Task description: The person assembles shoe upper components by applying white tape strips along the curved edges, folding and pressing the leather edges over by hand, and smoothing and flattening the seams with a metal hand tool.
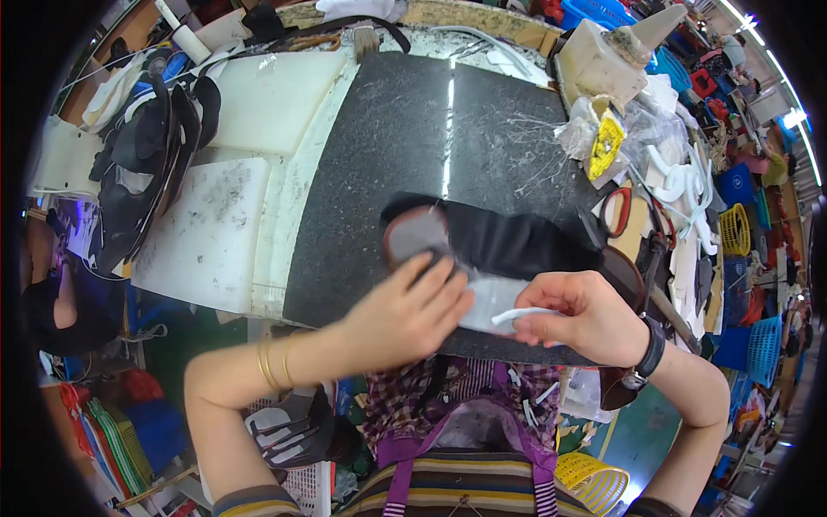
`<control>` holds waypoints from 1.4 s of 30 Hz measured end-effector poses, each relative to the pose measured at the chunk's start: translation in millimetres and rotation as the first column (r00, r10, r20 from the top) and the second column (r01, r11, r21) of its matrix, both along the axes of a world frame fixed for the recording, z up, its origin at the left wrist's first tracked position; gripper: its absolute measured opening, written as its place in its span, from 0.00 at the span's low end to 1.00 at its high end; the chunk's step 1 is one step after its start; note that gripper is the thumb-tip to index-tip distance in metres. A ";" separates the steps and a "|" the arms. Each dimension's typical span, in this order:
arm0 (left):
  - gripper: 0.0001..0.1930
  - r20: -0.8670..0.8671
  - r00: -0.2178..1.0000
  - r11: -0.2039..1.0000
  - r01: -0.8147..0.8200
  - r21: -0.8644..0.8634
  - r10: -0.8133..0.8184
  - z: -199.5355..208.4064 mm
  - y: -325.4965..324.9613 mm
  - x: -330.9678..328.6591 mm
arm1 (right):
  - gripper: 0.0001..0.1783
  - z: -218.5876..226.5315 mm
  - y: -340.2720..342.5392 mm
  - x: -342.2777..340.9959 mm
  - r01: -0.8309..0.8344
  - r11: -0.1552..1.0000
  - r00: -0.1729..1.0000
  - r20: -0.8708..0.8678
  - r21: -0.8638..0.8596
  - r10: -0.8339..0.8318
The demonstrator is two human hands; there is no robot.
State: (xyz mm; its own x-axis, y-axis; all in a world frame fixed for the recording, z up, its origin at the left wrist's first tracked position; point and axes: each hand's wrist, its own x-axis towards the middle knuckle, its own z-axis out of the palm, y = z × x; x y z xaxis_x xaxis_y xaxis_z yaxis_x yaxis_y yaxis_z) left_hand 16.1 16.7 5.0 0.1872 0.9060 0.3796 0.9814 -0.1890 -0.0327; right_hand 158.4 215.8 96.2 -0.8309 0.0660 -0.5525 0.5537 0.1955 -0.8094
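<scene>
My left hand (405, 310) is slightly blurred, its fingers curled over the near edge of a grey panel with a reddish-brown rim (419, 234). What its fingertips hold is hidden. A black piece of material (517, 241) stretches to the right of that panel. Between my hands lies a pale, half-clear sheet (489, 303). My right hand (579, 319) is closed, pinching a thin white strip (514, 315) between thumb and fingers, above the right end of the sheet. All of this is at the near edge of a dark work mat (370, 164).
White boards (207, 233) and a stack of black shaped pieces (142, 164) occupy the left. A brush (366, 41) sits at the far edge. On the right are a crusted pale container (599, 65), white strips (680, 185) and a hammer-like handle (674, 319). A yellow basket (593, 482) stands below.
</scene>
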 end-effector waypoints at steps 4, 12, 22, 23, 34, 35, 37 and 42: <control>0.25 0.156 0.982 0.991 -0.089 -0.105 0.105 -4.6 -13.5 23.0 | 0.11 -31.3 -13.0 -15.2 0.116 0.990 0.990 0.091 -0.086 -0.108; 0.29 0.355 0.918 0.975 -0.119 -0.187 0.180 -11.4 -15.7 23.0 | 0.14 -53.6 -23.8 -31.8 0.158 0.984 0.987 -0.019 0.077 -0.157; 0.28 0.364 0.921 0.961 -0.038 -0.273 0.140 -1.2 -5.8 14.4 | 0.07 -33.8 -35.6 -18.5 -0.198 0.508 0.882 -0.073 0.838 0.465; 0.28 0.397 0.908 0.963 -0.028 -0.267 0.136 -0.9 -5.1 13.8 | 0.05 -18.7 -42.3 -8.1 -0.188 0.416 0.888 -0.027 0.890 0.459; 0.28 0.340 0.925 0.944 -0.054 -0.327 0.171 5.0 -5.5 16.2 | 0.08 -17.9 16.8 6.9 -0.223 0.783 0.958 -0.016 0.581 0.286; 0.28 0.324 0.924 0.936 -0.085 -0.342 0.202 7.2 -4.7 18.4 | 0.07 -18.2 19.0 5.3 -0.217 0.795 0.965 0.004 0.566 0.261; 0.28 0.314 0.922 0.930 -0.109 -0.352 0.227 9.7 -1.5 21.8 | 0.05 -21.2 23.6 3.3 -0.171 0.813 0.974 -0.028 0.556 0.224; 0.34 0.279 0.908 0.910 -0.202 -0.361 0.312 18.6 7.6 32.0 | 0.10 -31.3 25.5 -0.6 -0.134 0.814 0.985 -0.015 0.566 0.172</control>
State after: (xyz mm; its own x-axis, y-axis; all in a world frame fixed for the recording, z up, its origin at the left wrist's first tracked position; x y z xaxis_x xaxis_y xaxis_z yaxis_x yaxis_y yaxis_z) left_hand 48.2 24.3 23.6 -0.1523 0.9864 0.0626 0.9416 0.1255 0.3126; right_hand 157.7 241.4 64.9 -0.8875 0.2175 -0.4062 0.4310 0.7036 -0.5650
